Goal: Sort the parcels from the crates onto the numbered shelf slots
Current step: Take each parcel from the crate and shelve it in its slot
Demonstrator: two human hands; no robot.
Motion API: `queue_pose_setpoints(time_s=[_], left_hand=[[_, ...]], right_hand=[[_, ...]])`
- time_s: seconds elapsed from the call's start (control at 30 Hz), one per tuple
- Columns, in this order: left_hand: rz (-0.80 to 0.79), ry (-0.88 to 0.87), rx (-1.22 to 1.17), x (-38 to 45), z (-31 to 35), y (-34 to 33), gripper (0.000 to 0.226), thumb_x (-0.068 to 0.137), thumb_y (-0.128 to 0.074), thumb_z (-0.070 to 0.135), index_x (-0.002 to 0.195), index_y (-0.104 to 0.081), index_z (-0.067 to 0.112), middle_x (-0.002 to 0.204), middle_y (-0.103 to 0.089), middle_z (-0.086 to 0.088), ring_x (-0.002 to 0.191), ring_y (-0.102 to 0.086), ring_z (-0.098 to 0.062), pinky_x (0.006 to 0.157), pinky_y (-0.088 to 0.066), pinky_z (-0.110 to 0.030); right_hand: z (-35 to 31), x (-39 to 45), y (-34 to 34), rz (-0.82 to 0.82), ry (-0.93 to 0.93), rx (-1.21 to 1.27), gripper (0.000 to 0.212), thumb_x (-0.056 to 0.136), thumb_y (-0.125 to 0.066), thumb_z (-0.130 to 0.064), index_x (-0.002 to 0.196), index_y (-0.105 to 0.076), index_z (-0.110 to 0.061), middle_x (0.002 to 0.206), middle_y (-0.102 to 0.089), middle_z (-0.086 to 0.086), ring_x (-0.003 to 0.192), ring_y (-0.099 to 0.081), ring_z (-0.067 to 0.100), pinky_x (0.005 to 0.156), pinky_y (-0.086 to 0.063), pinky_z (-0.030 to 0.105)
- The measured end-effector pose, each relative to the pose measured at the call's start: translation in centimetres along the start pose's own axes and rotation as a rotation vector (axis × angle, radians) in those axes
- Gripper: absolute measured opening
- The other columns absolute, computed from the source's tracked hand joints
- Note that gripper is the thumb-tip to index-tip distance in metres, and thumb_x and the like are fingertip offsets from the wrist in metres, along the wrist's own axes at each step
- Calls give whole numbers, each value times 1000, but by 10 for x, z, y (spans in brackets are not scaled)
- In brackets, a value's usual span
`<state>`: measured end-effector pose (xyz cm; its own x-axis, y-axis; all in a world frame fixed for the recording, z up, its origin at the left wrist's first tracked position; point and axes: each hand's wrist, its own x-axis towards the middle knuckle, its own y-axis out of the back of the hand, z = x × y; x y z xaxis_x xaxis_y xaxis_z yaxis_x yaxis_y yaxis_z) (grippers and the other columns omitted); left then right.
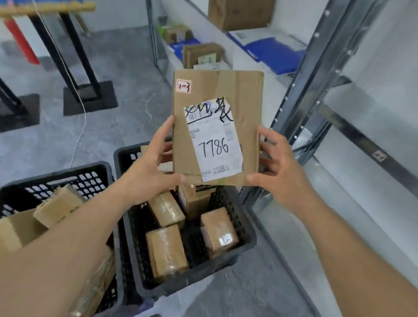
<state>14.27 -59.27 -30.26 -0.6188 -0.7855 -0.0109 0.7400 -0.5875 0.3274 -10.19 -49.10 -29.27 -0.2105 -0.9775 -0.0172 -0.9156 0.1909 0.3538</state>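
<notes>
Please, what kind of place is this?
Probably a parcel sorting or storage room: grey metal shelving holding boxes, black plastic crates full of taped brown parcels, and a flat cardboard parcel with a shipping label marked 7786.

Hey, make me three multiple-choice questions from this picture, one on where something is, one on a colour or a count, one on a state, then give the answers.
1. Where is the held parcel?
A. above the black crate
B. on the shelf
C. on the floor

2. What colour are the folders on the shelf?
A. red
B. blue
C. green

3. How is the parcel held?
A. left hand only
B. lying loose
C. both hands

Answers:
1 A: the parcel sits in the air over the crate of small boxes.
2 B: the flat folders are blue.
3 C: the left hand and right hand grip opposite sides.
</notes>
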Motion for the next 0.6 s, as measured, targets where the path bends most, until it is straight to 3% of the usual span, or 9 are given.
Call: queue_pose_setpoints(time_s=[0.07,0.13,0.23,0.33,0.5,0.6], left_hand=[[10,-56,5,-1,22,-4,107,79,-73,4,131,-6,69,134,-46,14,124,-48,-6,102,-45,-42],[17,-109,11,-4,43,-9,106,80,-72,3,135,-7,66,137,-44,10,126,-47,-9,96,-50,-42],[24,-172,27,-9,70,-19,104,81,-70,0,140,-9,60,142,-41,6,127,-46,-9,88,-54,-29],[32,-207,56,-15,90,-28,100,82,-69,2,139,-12,61,144,-37,6,128,-44,-8,91,-52,-33],[26,-251,40,-24,117,-44,95,82,-67,-3,141,-18,51,137,-40,5,123,-47,-6,84,-53,-23],[17,-274,44,-30,130,-52,94,82,-67,-4,139,-19,53,135,-41,7,121,-47,-5,82,-54,-23]], right_hand=[[-15,-8,15,14,46,-67,90,75,-73,1,130,-31,-58,145,-40,-12,125,-51,14,99,-47,46],[-29,-19,31,31,93,-135,90,77,-73,-3,124,-30,-67,145,-41,-12,127,-48,17,103,-43,50],[-49,-35,53,39,148,-139,87,81,-70,-1,125,-31,-65,143,-41,-14,127,-48,14,102,-45,45],[-61,-48,70,46,188,-99,85,81,-68,4,130,-33,-55,133,-47,-17,123,-52,13,95,-52,40],[-70,-68,88,75,231,-37,88,80,-67,7,118,-36,-66,127,-46,-26,117,-55,9,87,-56,35],[-73,-83,96,94,248,-28,91,80,-67,7,116,-36,-70,131,-46,-22,118,-56,9,89,-55,37]])
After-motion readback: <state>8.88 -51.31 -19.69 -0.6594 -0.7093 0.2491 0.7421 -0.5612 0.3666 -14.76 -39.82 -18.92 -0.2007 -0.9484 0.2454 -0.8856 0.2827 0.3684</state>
